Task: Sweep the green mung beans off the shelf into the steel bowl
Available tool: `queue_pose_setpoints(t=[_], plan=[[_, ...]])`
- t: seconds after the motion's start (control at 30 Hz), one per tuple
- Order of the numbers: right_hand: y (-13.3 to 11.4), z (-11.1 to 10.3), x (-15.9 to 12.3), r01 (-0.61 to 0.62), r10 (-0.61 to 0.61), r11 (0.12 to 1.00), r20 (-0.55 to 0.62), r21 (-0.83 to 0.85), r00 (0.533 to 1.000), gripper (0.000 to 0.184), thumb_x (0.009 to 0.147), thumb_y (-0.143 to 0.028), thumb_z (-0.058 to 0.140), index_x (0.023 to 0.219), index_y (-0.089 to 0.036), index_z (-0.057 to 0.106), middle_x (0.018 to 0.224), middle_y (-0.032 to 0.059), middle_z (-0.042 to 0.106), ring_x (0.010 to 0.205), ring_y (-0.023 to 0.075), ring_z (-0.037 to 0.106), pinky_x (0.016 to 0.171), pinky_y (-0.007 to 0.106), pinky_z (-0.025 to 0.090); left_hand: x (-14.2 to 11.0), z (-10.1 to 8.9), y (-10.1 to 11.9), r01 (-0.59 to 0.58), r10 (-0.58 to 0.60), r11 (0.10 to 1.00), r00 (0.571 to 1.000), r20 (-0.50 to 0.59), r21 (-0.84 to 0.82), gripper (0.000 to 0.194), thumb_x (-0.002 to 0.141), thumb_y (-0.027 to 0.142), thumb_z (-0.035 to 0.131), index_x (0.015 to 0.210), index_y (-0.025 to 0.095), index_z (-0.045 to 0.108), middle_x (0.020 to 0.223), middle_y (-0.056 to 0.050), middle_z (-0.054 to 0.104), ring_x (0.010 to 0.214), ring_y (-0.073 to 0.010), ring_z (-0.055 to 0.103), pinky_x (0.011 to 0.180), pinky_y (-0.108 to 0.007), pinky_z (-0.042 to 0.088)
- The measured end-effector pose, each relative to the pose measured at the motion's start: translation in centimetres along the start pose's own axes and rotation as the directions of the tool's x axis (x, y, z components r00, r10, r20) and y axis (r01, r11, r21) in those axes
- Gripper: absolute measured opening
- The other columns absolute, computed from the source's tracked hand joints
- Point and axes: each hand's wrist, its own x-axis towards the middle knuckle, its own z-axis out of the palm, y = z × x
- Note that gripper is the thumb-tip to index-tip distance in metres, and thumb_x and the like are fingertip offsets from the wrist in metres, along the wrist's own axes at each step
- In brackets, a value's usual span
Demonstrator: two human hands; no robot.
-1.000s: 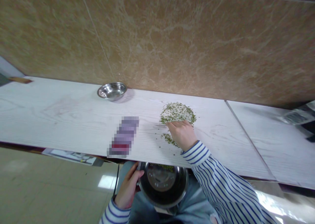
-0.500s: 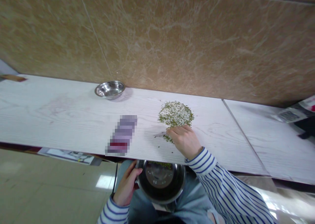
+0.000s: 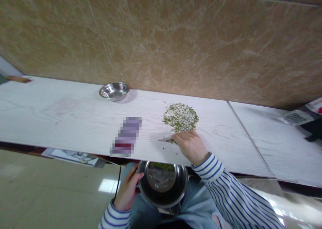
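My left hand (image 3: pixel 127 189) grips the rim of a steel bowl (image 3: pixel 162 183) held below the table's near edge; some green beans lie inside at its far side. My right hand (image 3: pixel 190 145) rests on the white table (image 3: pixel 62 121), fingers curled together, against a small clump of green beans. A thin flat metal piece (image 3: pixel 164 139) pokes out from under its fingers. Just beyond the hand lies a round pile of green beans and pale grains (image 3: pixel 180 117).
A second, smaller steel bowl (image 3: pixel 114 91) stands at the back by the brown marbled wall. A blurred purple and red object (image 3: pixel 126 136) lies left of the hand. Packaged items (image 3: pixel 302 116) sit at the far right, and a wooden handle (image 3: pixel 18 79) at the far left.
My right hand has drawn back from the pile toward the table's near edge, dragging a small clump of beans with it. The left hand and the bowl stay in place.
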Motion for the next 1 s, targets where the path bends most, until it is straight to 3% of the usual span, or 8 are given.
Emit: queue_pose_setpoints(t=[0.23, 0.5, 0.77, 1.0], plan=[[0.2, -0.9, -1.4, -0.002, 0.001, 1.000, -0.086, -0.003, 0.996, 0.021, 0.093, -0.006, 0.052, 0.098, -0.021, 0.067, 0.090, 0.0017, 0.074, 0.081, 0.0144, 0.062, 0.075, 0.030, 0.031, -0.4, 0.3, -0.1, 0.012, -0.011, 1.000, 0.998, 0.055, -0.025, 0.055, 0.065, 0.032, 0.071, 0.119, 0.020, 0.065, 0.089, -0.002, 0.076, 0.068, -0.0186, 0.066, 0.052, -0.025, 0.045], [-0.5, -1.4, -2.5, -0.095, 0.080, 0.991, -0.159, -0.093, 0.984, 0.018, 0.093, -0.011, 0.052, 0.101, -0.016, 0.067, 0.072, 0.0008, 0.067, 0.069, 0.0160, 0.059, 0.066, 0.033, 0.029, -0.9, 1.2, 0.4, 0.033, -0.030, 0.998, 0.999, 0.045, -0.053, 0.060, 0.061, 0.030, 0.073, 0.119, 0.017, 0.064, 0.082, -0.002, 0.075, 0.062, -0.0175, 0.064, 0.050, -0.025, 0.045], [-1.9, -1.0, -3.2, -0.060, 0.062, 0.998, -0.123, 0.026, 0.990, 0.019, 0.092, -0.012, 0.053, 0.105, -0.015, 0.066, 0.079, 0.0018, 0.070, 0.073, 0.0164, 0.061, 0.069, 0.032, 0.034, -1.1, 2.0, 0.1, 0.013, -0.012, 0.998, 1.000, 0.023, -0.055, 0.049, 0.064, 0.030, 0.070, 0.112, 0.020, 0.065, 0.084, -0.003, 0.075, 0.080, -0.0212, 0.069, 0.052, -0.023, 0.046], [-1.2, -0.6, -3.9, -0.096, 0.095, 0.995, -0.132, -0.001, 0.987, 0.018, 0.093, -0.012, 0.052, 0.103, -0.015, 0.066, 0.076, 0.0015, 0.069, 0.071, 0.0168, 0.062, 0.068, 0.033, 0.034, -0.7, 2.0, 0.1, 0.046, -0.043, 0.998, 0.997, 0.060, -0.043, 0.057, 0.063, 0.030, 0.071, 0.118, 0.019, 0.061, 0.086, -0.003, 0.076, 0.073, -0.0202, 0.068, 0.051, -0.024, 0.048]])
